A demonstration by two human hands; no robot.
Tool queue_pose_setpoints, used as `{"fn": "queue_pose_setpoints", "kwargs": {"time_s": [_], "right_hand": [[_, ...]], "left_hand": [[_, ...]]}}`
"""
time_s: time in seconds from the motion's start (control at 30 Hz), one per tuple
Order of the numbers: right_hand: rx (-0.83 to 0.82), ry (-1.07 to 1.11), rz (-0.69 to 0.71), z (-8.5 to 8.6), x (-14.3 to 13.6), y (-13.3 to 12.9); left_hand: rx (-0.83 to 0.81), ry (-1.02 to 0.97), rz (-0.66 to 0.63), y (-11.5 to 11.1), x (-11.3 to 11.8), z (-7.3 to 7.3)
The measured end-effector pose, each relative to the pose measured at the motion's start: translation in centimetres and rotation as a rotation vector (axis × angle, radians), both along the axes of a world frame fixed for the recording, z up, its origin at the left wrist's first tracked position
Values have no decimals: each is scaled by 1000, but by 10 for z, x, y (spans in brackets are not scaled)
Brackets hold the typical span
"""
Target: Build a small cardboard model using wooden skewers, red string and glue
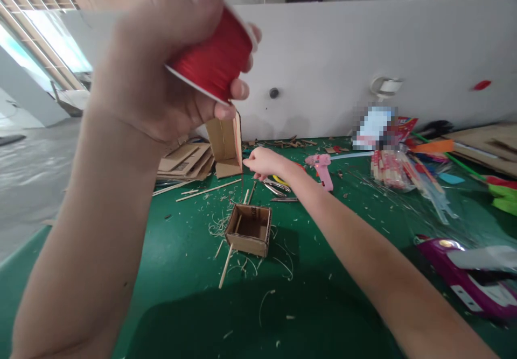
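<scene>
Close to the camera at the upper left, my left hand (169,63) is wrapped round a spool of red thread (218,57) with pale rims. My right hand (264,163) is stretched forward over the table, its fingers pinched together beside the edge of an upright cardboard piece (224,143). A thin reddish line runs along that edge near my fingertips; what they hold is too small to make out. An open cardboard box (248,244) sits on the green table below my right hand, with a thin wooden stick (226,267) passing through it.
Pliers (277,188) and a pink glue gun (321,170) lie beyond my right forearm. Flat cardboard (183,162) is stacked at the left. Bundled sticks (390,170), a phone (372,127) and a purple device (464,278) are on the right. Wood shavings litter the green table (177,273).
</scene>
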State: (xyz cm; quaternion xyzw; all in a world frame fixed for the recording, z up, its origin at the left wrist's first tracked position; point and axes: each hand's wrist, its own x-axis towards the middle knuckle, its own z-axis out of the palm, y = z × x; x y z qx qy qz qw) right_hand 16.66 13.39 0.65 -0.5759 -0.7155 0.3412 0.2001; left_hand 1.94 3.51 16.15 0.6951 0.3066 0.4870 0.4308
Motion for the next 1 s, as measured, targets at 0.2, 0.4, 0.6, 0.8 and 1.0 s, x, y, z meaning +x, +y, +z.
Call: {"fn": "queue_pose_setpoints", "kwargs": {"time_s": [0.2, 0.4, 0.6, 0.8, 1.0], "right_hand": [[219, 593, 93, 54, 28, -77], [249, 688, 78, 47, 33, -85], [314, 479, -177, 17, 57, -50], [441, 114, -170, 9, 61, -44], [525, -111, -236, 16, 64, -47]], "left_hand": [[-16, 9, -137, 19, 18, 0], [-154, -28, -130, 55, 7, -51], [-274, -169, -165, 72, -12, -111], [-461, -217, -50, 76, -8, -148], [-571, -340, -303, 81, -27, -174]]}}
